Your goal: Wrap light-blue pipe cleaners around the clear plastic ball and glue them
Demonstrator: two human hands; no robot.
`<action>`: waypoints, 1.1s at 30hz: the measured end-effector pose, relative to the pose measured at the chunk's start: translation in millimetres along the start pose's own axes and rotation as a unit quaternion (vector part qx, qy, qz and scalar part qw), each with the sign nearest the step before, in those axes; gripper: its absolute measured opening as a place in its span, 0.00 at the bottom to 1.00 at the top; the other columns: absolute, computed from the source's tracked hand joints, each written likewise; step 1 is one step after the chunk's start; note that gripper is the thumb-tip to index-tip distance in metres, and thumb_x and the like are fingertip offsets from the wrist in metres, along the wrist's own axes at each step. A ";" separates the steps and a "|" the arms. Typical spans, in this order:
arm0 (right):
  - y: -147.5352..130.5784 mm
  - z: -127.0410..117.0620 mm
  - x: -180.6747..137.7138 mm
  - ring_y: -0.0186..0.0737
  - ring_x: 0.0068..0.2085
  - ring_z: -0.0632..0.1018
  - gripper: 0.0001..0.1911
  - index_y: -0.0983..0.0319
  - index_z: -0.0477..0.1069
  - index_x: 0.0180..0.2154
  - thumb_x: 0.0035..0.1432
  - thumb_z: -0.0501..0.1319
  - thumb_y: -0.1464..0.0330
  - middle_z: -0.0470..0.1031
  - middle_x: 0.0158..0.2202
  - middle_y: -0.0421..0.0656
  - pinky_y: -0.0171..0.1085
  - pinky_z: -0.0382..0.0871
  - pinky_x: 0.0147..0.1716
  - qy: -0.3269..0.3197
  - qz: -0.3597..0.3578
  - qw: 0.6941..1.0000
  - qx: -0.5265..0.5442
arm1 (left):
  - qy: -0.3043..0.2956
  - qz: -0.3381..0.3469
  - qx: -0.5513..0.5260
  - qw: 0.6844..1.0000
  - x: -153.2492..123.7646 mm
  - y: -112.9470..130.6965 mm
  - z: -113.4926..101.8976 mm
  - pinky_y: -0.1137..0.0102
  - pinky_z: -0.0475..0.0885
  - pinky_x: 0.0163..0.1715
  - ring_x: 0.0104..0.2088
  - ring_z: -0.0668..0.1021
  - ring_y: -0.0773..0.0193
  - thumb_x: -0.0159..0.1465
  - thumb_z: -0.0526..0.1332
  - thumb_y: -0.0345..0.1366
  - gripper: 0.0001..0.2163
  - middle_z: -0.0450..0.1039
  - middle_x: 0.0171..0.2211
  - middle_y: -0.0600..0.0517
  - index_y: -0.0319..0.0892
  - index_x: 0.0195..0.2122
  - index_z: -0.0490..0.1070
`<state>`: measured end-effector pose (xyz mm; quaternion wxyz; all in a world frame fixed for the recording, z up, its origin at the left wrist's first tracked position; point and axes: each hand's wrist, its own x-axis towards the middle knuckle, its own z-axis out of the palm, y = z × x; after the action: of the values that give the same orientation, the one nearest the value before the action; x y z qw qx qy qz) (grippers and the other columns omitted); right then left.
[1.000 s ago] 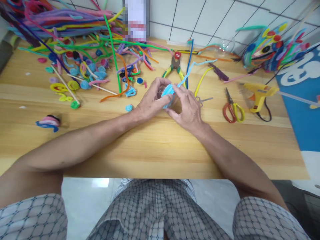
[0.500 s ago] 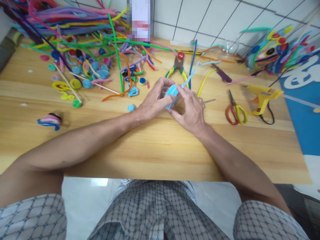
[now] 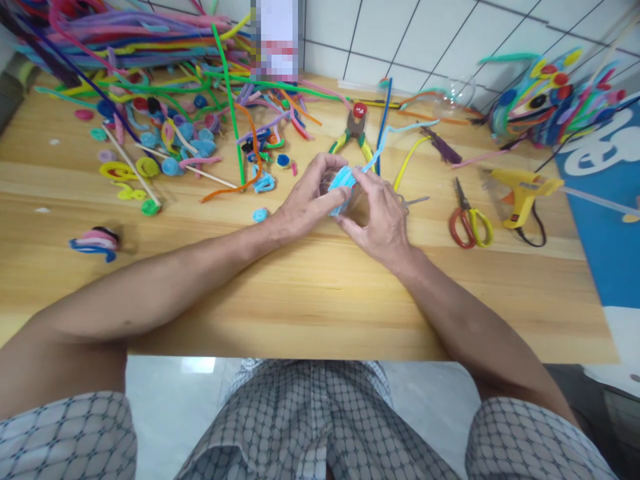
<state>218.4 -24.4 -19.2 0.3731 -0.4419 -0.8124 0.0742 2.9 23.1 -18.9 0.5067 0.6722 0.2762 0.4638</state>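
moved: hardly a thing since half a second ago, things on the table [image 3: 325, 293] just sit a tiny bit more left in view, and the left hand [image 3: 311, 195] and right hand [image 3: 383, 215] keep the same hold
blue piece [image 3: 342, 178]: between the two hands, partly hidden by fingers
left hand: curled around the left side of the blue piece, gripping it, thumb on it
right hand: gripping the right side, fingertips where the blue strip [image 3: 383, 143] comes out
blue strip: wavy, runs to the far right
pliers [image 3: 356, 125]: just past the hands, far side
scissors [image 3: 464, 212]: right, well apart from the hands
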 end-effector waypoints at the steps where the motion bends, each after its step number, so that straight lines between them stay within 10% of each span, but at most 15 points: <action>1: 0.0 -0.6 0.6 0.65 0.78 0.73 0.42 0.51 0.63 0.77 0.68 0.72 0.52 0.73 0.77 0.51 0.72 0.65 0.79 -0.004 0.005 1.000 -0.001 | -0.001 0.001 0.000 1.000 0.5 -0.7 0.1 0.46 0.83 0.56 0.55 0.82 0.47 0.71 0.69 0.58 0.24 0.77 0.52 0.48 0.54 0.60 0.68; 11: -13.7 -17.1 8.6 0.63 0.68 0.82 0.49 0.56 0.52 0.81 0.70 0.71 0.50 0.77 0.72 0.57 0.65 0.80 0.69 -0.023 0.021 0.996 -0.089 | 0.015 0.000 -0.004 1.000 2.1 4.6 3.6 0.60 0.80 0.51 0.52 0.80 0.56 0.68 0.70 0.48 0.23 0.78 0.52 0.48 0.46 0.58 0.69; 18: -7.9 -98.7 -10.0 0.58 0.56 0.87 0.28 0.54 0.73 0.66 0.69 0.70 0.54 0.87 0.56 0.50 0.63 0.81 0.63 0.087 0.123 0.982 -0.114 | 0.011 -0.037 -0.063 0.997 3.3 7.3 5.0 0.64 0.78 0.47 0.47 0.81 0.59 0.66 0.73 0.47 0.22 0.80 0.47 0.51 0.48 0.56 0.70; 23: 48.5 -167.4 -56.4 0.52 0.42 0.83 0.09 0.53 0.74 0.41 0.64 0.70 0.58 0.83 0.42 0.48 0.56 0.79 0.50 0.246 0.333 0.893 -0.178 | 0.001 -0.044 -0.119 0.992 5.5 9.3 7.7 0.63 0.79 0.48 0.51 0.82 0.56 0.64 0.74 0.46 0.21 0.82 0.49 0.49 0.46 0.53 0.73; 28: 96.1 -199.3 -75.3 0.56 0.49 0.77 0.29 0.49 0.57 0.35 0.43 0.76 0.74 0.67 0.37 0.38 0.58 0.71 0.54 0.283 0.439 0.817 -0.245 | -0.013 -0.085 -0.156 0.984 9.2 8.5 6.9 0.65 0.77 0.44 0.46 0.82 0.59 0.62 0.74 0.47 0.20 0.83 0.47 0.52 0.45 0.51 0.75; 33: 116.9 -203.1 -63.4 0.45 0.36 0.72 0.33 0.48 0.55 0.31 0.44 0.78 0.77 0.59 0.29 0.31 0.48 0.64 0.41 0.250 0.504 0.794 -0.230 | 0.002 -0.132 -0.217 0.967 12.2 3.8 6.0 0.67 0.75 0.41 0.41 0.81 0.62 0.58 0.76 0.47 0.22 0.80 0.44 0.55 0.45 0.50 0.76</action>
<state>453.3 -46.0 38.2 0.3604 -0.8645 -0.3467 -0.0503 13.1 29.5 -11.5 0.6967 0.5028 0.2559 0.4431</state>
